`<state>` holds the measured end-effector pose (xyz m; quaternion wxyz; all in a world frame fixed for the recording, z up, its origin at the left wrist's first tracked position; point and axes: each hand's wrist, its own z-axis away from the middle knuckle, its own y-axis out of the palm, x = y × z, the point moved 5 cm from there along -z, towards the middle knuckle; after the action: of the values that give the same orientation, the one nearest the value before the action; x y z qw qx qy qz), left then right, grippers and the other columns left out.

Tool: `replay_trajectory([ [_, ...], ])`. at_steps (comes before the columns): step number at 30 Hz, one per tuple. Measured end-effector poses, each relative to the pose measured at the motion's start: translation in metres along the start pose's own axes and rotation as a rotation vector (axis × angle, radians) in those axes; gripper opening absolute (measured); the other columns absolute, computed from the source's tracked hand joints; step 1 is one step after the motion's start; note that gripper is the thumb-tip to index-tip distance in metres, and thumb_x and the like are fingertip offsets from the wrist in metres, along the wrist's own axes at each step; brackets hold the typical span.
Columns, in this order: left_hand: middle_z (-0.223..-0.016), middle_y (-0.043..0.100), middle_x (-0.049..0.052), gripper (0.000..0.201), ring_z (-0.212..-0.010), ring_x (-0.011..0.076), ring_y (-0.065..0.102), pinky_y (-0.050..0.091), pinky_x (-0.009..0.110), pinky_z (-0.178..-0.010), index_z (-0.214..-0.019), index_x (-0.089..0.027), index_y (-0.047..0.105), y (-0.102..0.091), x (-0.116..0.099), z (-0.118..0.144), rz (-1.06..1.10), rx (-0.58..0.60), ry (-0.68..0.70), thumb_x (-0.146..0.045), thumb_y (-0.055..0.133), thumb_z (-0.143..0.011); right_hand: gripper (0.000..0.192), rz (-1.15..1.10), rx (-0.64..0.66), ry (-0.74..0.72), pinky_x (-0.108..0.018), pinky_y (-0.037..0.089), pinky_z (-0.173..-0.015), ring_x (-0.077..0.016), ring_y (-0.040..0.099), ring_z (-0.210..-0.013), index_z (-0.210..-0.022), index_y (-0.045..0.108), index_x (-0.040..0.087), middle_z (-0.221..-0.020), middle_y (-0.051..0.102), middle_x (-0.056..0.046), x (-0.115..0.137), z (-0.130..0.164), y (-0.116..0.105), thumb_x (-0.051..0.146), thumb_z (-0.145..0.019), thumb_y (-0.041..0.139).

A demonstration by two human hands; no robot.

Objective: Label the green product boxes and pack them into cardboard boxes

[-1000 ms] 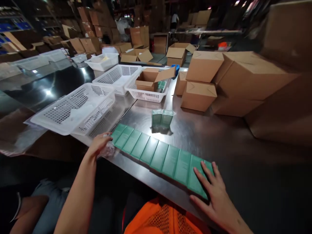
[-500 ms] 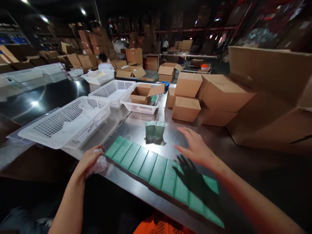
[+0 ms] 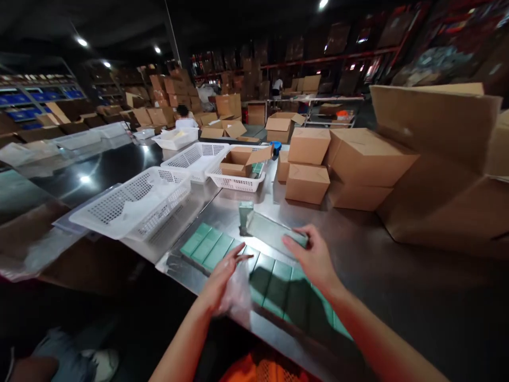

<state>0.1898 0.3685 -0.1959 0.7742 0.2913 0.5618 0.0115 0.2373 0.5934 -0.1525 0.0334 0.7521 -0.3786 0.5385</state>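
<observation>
My right hand (image 3: 314, 252) grips one end of a pale green box (image 3: 274, 231), thumb in front and fingers behind. The box is tilted, its far end beside a second small green box (image 3: 245, 213) that stands upright on the metal table. Crumpled clear plastic film (image 3: 240, 289) hangs from my left hand (image 3: 225, 273), whose forefinger points toward the held box. Below both hands lies a slanted row of flat green boxes (image 3: 202, 244), set side by side along the near table edge. My hands, the film and a shadow cover part of the row.
White perforated baskets (image 3: 137, 204) stand on the left; another basket (image 3: 238, 183) at the back holds an open carton (image 3: 240, 162). Closed cartons (image 3: 308, 183) are stacked at the right beside a large open carton (image 3: 433, 159). A person (image 3: 185, 119) is farther back.
My right hand has closed on one of the two standing green boxes and tilted it toward me. My left hand has moved right, over the row, with the plastic film. The view has shifted slightly.
</observation>
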Motion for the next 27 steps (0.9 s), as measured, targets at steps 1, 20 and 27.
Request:
replay_trajectory([
  [1, -0.099, 0.074, 0.010, 0.067, -0.094, 0.0251, 0.067, 0.053, 0.031, -0.078, -0.106, -0.020, 0.073, 0.017, 0.005, -0.006, 0.104, 0.010, 0.017, -0.066, 0.080, -0.058, 0.030, -0.050, -0.012, -0.013, -0.029, 0.049, -0.050, -0.0179, 0.058, -0.060, -0.087, 0.054, 0.022, -0.074, 0.059, 0.000, 0.005, 0.024, -0.007, 0.048, -0.084, 0.067],
  [20, -0.076, 0.072, 0.006, 0.046, -0.085, 0.0266, 0.070, 0.056, 0.037, -0.083, -0.083, -0.017, 0.070, 0.130, 0.087, 0.054, 0.285, 0.062, -0.206, -0.057, 0.082, -0.064, 0.018, 0.009, -0.485, -0.557, -0.045, 0.057, -0.068, -0.0284, 0.072, -0.076, -0.086, 0.065, 0.020, -0.081, 0.072, -0.006, 0.048, 0.124, -0.071, 0.014, -0.072, 0.056],
  [27, -0.075, 0.075, 0.006, 0.032, -0.081, 0.0267, 0.073, 0.060, 0.034, -0.072, -0.084, -0.020, 0.074, 0.115, 0.090, 0.058, 0.005, 0.145, -0.207, -0.051, 0.075, -0.075, 0.066, 0.180, -0.136, -0.534, -0.047, 0.043, -0.110, -0.0355, 0.047, -0.132, -0.140, 0.045, 0.013, -0.142, 0.048, -0.018, 0.029, 0.139, -0.075, 0.050, -0.087, 0.058],
])
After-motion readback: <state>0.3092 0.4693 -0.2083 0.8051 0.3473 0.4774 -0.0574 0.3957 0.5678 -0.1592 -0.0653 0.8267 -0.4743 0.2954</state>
